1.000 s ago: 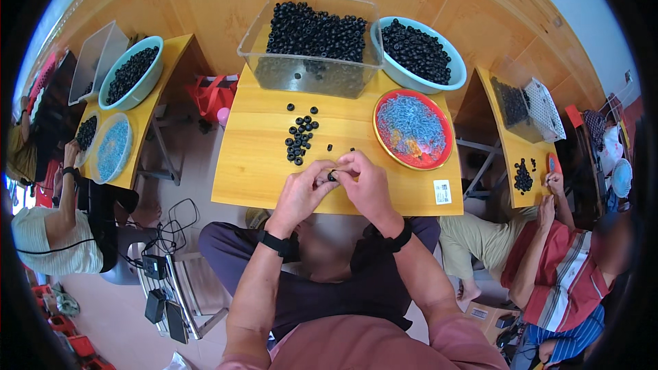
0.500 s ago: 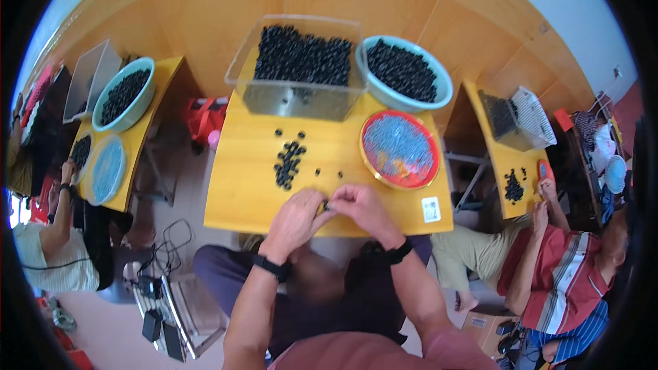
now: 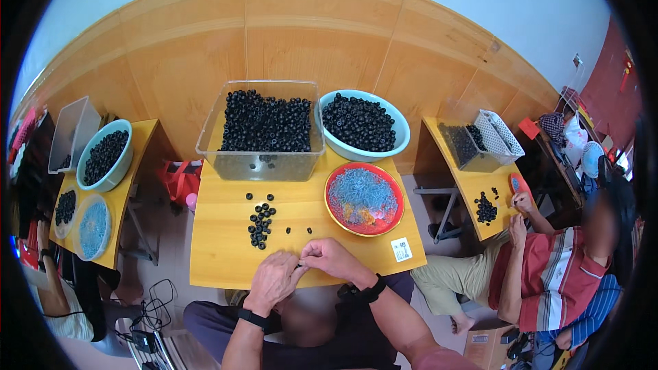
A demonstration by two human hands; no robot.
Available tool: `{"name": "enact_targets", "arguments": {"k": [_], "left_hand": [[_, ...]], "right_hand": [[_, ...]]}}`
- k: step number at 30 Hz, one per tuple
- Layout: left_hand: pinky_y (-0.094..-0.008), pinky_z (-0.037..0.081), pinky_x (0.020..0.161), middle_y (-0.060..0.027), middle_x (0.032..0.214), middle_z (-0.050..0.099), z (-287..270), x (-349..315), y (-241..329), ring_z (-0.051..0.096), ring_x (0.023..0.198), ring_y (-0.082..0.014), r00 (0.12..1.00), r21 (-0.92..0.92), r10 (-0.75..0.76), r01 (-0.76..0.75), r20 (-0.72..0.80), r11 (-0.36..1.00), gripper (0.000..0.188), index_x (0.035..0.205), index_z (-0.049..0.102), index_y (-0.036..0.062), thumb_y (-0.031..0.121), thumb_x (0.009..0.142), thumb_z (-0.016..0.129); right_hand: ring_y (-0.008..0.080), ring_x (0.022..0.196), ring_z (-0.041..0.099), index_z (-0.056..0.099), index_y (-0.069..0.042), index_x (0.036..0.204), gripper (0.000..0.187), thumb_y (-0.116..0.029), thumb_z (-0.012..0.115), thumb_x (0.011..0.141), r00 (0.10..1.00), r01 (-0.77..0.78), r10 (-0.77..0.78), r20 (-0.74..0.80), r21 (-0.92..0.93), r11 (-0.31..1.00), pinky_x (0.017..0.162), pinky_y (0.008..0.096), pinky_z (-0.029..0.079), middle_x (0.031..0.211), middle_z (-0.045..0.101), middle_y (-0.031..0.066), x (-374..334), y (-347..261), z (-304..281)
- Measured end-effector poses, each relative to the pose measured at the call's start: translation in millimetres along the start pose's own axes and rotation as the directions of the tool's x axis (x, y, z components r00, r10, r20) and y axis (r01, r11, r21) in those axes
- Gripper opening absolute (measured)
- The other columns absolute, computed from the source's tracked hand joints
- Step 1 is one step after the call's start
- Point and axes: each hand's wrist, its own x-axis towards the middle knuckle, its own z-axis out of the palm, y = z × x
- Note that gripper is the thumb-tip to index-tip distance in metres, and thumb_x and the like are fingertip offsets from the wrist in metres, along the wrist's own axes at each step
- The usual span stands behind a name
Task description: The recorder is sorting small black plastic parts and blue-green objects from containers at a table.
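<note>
My left hand [image 3: 273, 278] and my right hand [image 3: 334, 259] meet at the near edge of the yellow table [image 3: 226, 260]. The fingers of both are closed in a pinch around one small black part [image 3: 299, 265], mostly covered by the fingertips. Just beyond them, two single black parts [image 3: 309, 230] lie apart on the tabletop. A loose group of black ring-shaped parts [image 3: 260, 223] is scattered to their left. Right of the hands stands a red bowl [image 3: 332, 214] with a yellow rim, holding many thin blue-grey pieces [image 3: 363, 192] and some orange ones.
At the back, a clear plastic bin [image 3: 267, 168] and a light-blue basin [image 3: 404, 138] are filled with black parts. A white label [image 3: 401, 249] sticks to the table's right corner. People work at similar tables on the left [image 3: 133, 164] and right [image 3: 442, 181].
The view has tilted upward, so table and hands appear lower and more wall shows. My hands stay pinched together; the black part between them is now more covered by my fingers.
</note>
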Motion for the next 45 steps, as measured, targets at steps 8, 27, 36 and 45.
{"name": "enact_targets", "arguments": {"k": [8,27,36,45], "left_hand": [[-0.0427,0.054,0.072,-0.0161,0.082,0.068,-12.4,5.4,8.9,0.067,0.076,-0.0326,0.985,-0.142,-0.17,0.167,-0.003,0.976,0.033,0.105,0.07,0.0002,0.03,0.093,0.076],[-0.0253,0.037,0.06,0.0008,0.071,0.048,6.0,-4.6,-30.2,0.043,0.065,-0.0079,0.57,-0.704,-0.667,0.204,-0.48,0.68,0.031,0.085,0.047,0.0083,0.023,0.113,0.048],[-0.0266,0.04,0.06,-0.0003,0.07,0.052,4.4,-2.3,-26.9,0.046,0.064,-0.0085,0.609,-0.708,-0.656,0.208,-0.446,0.674,0.028,0.088,0.054,0.003,0.019,0.111,0.053],[-0.0238,0.047,0.066,0.0008,0.08,0.063,12.2,-3.2,-28.3,0.055,0.072,-0.0061,0.691,-0.796,-0.658,0.2,-0.299,0.572,0.019,0.116,0.065,-0.0031,0.012,0.105,0.063]], "right_hand": [[0.0119,0.077,0.07,0.072,0.003,0.105,0.017,-0.009,0.071,0.093,0.992,-0.005,0.0,-0.125,-0.04,0.999,0.07,0.0268,0.056,0.088,0.075,0.0068,-13.8,-22.0,-8.3],[0.0383,0.093,0.072,0.076,-0.002,0.104,0.021,-0.009,0.066,0.087,0.927,0.129,-0.354,-0.124,-0.782,0.61,0.082,0.0458,0.057,0.096,0.076,0.0194,49.2,-89.8,-30.6],[0.0401,0.095,0.071,0.074,-0.003,0.098,0.018,-0.006,0.063,0.085,0.928,0.105,-0.368,-0.058,-0.906,0.41,0.084,0.0517,0.056,0.098,0.073,0.0206,120.2,-52.9,10.3],[0.0358,0.088,0.07,0.069,-0.004,0.096,0.014,-0.013,0.07,0.085,0.868,0.235,-0.493,-0.058,-0.827,0.51,0.076,0.0474,0.054,0.093,0.071,0.0131,75.3,-57.9,25.2]]}}
